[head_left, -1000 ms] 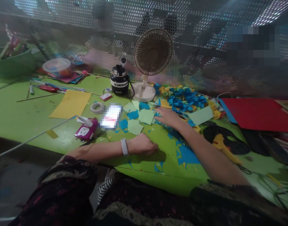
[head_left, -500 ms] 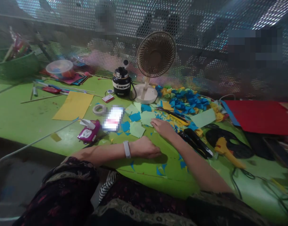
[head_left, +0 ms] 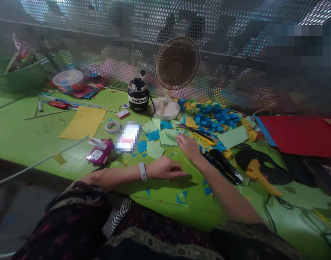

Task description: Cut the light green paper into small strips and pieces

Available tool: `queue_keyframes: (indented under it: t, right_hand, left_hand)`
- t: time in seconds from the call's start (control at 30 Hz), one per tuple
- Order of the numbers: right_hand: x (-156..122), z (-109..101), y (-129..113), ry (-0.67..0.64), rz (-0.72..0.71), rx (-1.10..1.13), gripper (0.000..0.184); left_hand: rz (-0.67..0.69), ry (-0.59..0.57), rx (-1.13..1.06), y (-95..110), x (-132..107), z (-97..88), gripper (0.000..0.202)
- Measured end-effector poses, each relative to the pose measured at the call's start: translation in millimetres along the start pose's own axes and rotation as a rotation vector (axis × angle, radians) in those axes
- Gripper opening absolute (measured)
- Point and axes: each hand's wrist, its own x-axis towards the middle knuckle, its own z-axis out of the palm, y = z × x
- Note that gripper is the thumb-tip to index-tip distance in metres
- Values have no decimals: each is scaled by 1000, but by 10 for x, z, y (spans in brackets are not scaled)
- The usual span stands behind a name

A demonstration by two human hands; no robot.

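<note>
My right hand (head_left: 187, 146) lies palm down on the green table (head_left: 32, 137), fingers apart. Its fingertips touch a light green paper square (head_left: 167, 137) among several loose blue and green squares. My left hand (head_left: 165, 168), with a white band on the wrist, rests on the table near the front edge. Its fingers stretch flat toward the right and hold nothing I can see. Small blue paper scraps (head_left: 181, 196) lie just in front of both hands.
A pile of folded blue and yellow paper (head_left: 213, 115) sits behind my right hand. Near it are a small fan (head_left: 176, 72), a black jar (head_left: 137, 98), a phone (head_left: 127, 137), a tape roll (head_left: 111, 126), a black tool (head_left: 222, 164), a yellow glue gun (head_left: 259, 174), a yellow sheet (head_left: 82, 122) and a red sheet (head_left: 298, 134).
My right hand has drawn back from the blue paper pile to the green squares, uncovering the black tool. My left hand's fingers have stretched out a little.
</note>
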Motion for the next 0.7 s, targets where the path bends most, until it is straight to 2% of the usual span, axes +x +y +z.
queue_keyframes:
  t: [0.07, 0.13, 0.23, 0.33, 0.4, 0.57, 0.7]
  right_hand:
    - [-54, -158, -20, 111, -30, 0, 30]
    - [-177, -338, -61, 204, -156, 14, 29]
    - [-454, -539, -157, 206, -335, 9, 23]
    - [-702, -596, -254, 165, -451, 1, 23]
    - [-796, -588, -296, 159, -459, 13, 21]
    - [-873, -574, -322, 207, -320, 149, 16]
    - [-926, -546, -307, 282, -231, 218, 13]
  left_hand:
    - [-135, 32, -454, 5, 42, -34, 51]
    - [-250, 80, -881, -9, 92, -74, 60]
    - [-333, 174, -1231, -41, 142, -137, 63]
    - [-341, 228, -1317, -45, 143, -173, 60]
    - [-328, 218, -1313, -26, 126, -174, 62]
    - [-238, 165, -1258, 55, 79, -118, 53]
    - [-228, 211, -1141, 78, 33, -26, 53]
